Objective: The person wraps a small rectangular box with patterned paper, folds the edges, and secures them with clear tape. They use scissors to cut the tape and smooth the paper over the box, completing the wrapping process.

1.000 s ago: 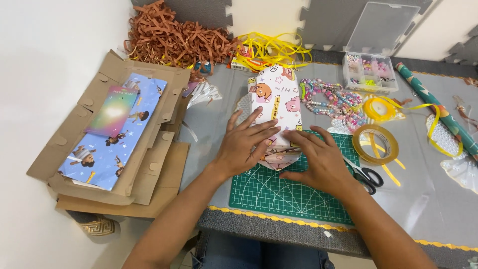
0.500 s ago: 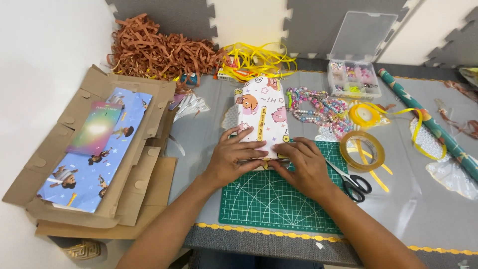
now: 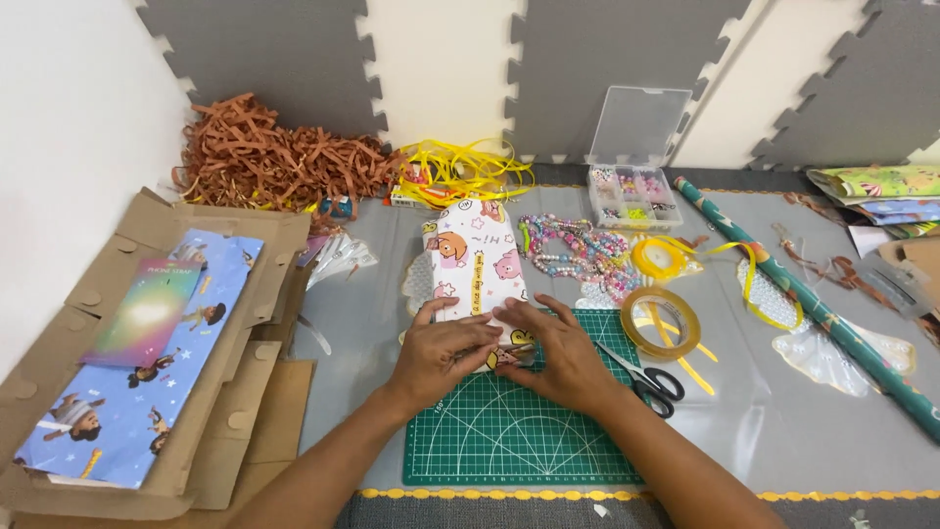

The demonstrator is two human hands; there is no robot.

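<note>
Both my hands, left hand (image 3: 446, 355) and right hand (image 3: 556, 355), press together flat on the near end of the wrapped parcel (image 3: 473, 266), which lies on the green cutting mat (image 3: 519, 441). Scissors (image 3: 646, 377) and a tape roll (image 3: 661, 323) sit right; flattened cardboard boxes (image 3: 235, 421) left.

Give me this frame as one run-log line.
left hand: pressing wrapped parcel | right hand: pressing same end | surface: green cutting mat | nearby: scissors, tape roll
</note>
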